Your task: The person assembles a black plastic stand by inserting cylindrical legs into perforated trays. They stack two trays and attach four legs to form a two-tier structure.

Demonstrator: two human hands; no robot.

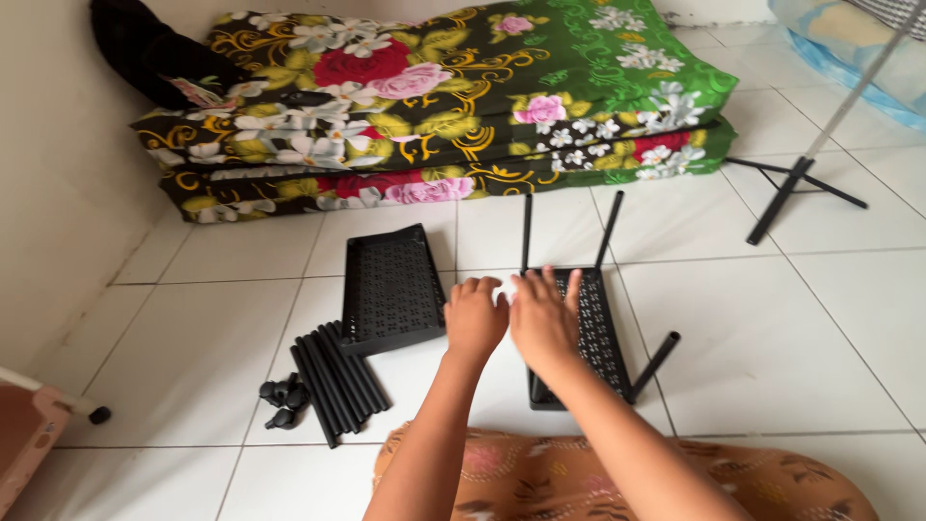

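A black perforated plastic shelf tray [600, 340] lies on the white tiled floor with black tube legs [609, 230] sticking out from its corners. My right hand [542, 318] rests flat on its near-left part, fingers spread. My left hand [475, 316] hovers just left of it, fingers curled, with nothing visibly in it. A second black perforated tray [391, 287] lies tilted to the left. Beside that, a bundle of black tubes [336, 378] lies on the floor with small black caps [282, 397] next to it.
A folded floral mattress [453, 96] lies against the wall at the back, a black cloth [145, 48] on its left end. A black stand base [791, 188] sits at right. A pink object [29, 434] is at far left. My patterned lap [617, 478] fills the bottom.
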